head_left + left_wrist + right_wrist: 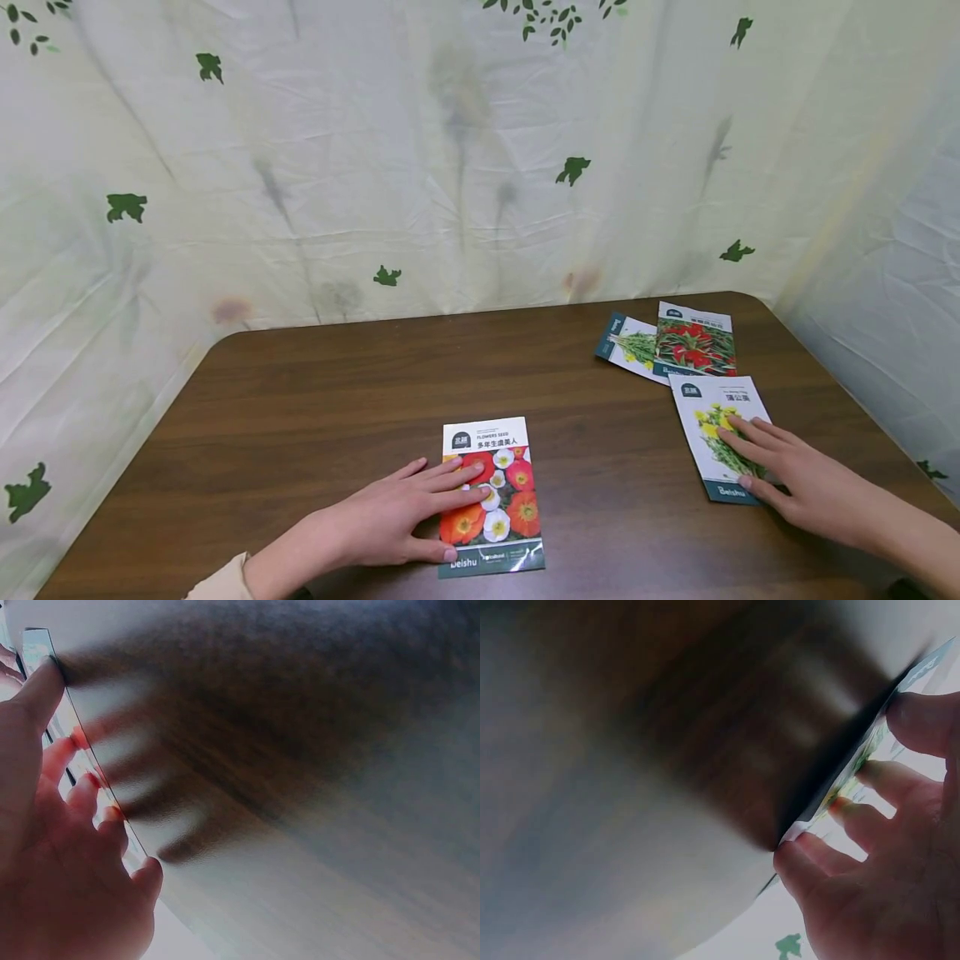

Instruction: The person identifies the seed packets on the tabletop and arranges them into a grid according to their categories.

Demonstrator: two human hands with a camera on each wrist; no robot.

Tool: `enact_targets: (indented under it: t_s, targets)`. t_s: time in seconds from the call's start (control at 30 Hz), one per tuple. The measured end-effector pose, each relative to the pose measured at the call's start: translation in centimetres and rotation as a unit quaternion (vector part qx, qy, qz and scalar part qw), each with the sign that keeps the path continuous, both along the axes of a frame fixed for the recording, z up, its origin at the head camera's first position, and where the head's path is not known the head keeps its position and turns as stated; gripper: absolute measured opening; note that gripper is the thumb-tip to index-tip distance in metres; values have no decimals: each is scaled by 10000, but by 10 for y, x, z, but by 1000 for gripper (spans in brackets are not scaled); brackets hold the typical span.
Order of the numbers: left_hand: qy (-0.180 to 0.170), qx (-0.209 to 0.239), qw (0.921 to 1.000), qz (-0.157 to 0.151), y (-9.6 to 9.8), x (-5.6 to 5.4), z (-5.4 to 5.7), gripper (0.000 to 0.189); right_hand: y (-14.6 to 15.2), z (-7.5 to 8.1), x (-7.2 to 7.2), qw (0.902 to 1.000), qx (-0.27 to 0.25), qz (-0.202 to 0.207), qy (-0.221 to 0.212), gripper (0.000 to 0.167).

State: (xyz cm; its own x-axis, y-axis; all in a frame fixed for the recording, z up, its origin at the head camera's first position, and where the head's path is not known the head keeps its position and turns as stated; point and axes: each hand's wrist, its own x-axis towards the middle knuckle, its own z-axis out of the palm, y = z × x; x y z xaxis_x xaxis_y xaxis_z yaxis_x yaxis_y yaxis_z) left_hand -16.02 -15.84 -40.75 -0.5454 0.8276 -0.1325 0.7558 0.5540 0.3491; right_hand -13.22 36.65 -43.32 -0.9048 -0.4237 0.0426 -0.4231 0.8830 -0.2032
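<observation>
My left hand (397,512) rests on a seed packet (497,528) printed with red, orange and white flowers, fingers spread over its left half. In the left wrist view the thumb and fingertips (79,738) meet that packet near its edge. To the right, my right hand (813,483) touches a white seed packet (697,425) showing yellow flowers, the thumb near its teal bottom strip. The right wrist view shows this packet (919,671) edge-on, with a dark shadow under its edge and fingertips (866,772) against its face.
Behind the right-hand packet lie a red-flower packet (693,343) and, partly under it, a tilted packet (633,343) with yellow flowers. All are on a brown wooden table (337,400). A pale leaf-printed curtain (337,167) hangs along the table's far edge and sides.
</observation>
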Motion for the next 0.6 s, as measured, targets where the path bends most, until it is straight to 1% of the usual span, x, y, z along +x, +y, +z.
enact_targets:
  t_s: [0.27, 0.43, 0.5, 0.6]
  targets:
    - [60, -6, 10000, -17, 0, 0, -2, 65, -9, 1, 4, 10000, 59, 36, 71, 57]
    - [-79, -40, 9999, 76, 0, 0, 0, 65, -15, 3, 5, 10000, 61, 2, -57, 57]
    - [-128, -53, 9998, 105, 0, 0, 1, 65, -18, 4, 6, 10000, 56, 19, -36, 57]
    - [-106, -43, 9999, 86, 0, 0, 0, 65, -21, 4, 7, 9999, 99, 51, 16, 58]
